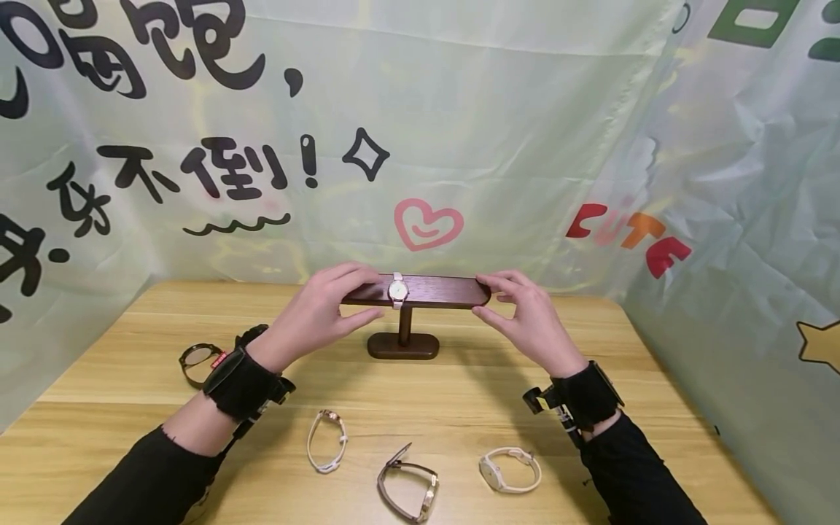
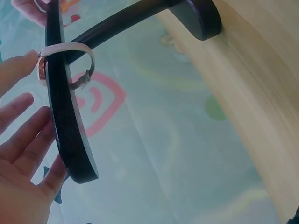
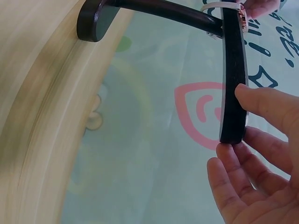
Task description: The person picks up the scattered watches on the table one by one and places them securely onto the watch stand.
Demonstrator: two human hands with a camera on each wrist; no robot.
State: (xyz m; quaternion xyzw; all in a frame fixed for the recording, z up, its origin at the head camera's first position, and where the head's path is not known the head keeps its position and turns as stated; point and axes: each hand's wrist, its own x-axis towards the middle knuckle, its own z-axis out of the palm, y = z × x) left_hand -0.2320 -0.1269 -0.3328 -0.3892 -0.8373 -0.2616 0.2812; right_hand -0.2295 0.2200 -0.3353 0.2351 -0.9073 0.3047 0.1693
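Note:
A dark brown wooden watch stand (image 1: 446, 290) has a long flat bar on a post and a rounded base. A small watch (image 1: 397, 290) with a pale strap and rose-gold case is fastened around the bar, left of its middle. My left hand (image 1: 324, 310) is at the bar's left end, fingers extended along it; the thumb reaches toward the watch, and in the left wrist view its tip (image 2: 33, 57) is close to the case. My right hand (image 1: 528, 313) holds the other end, thumb at the front edge and fingers about the rounded tip (image 3: 231, 133).
Several watches lie on the wooden table (image 1: 262, 430): a dark one (image 1: 197, 357) by the left wrist, a white one (image 1: 327, 441), a dark-strapped one (image 1: 407, 485) and a cream one (image 1: 510, 470). A printed cloth (image 1: 512, 131) hangs behind the table.

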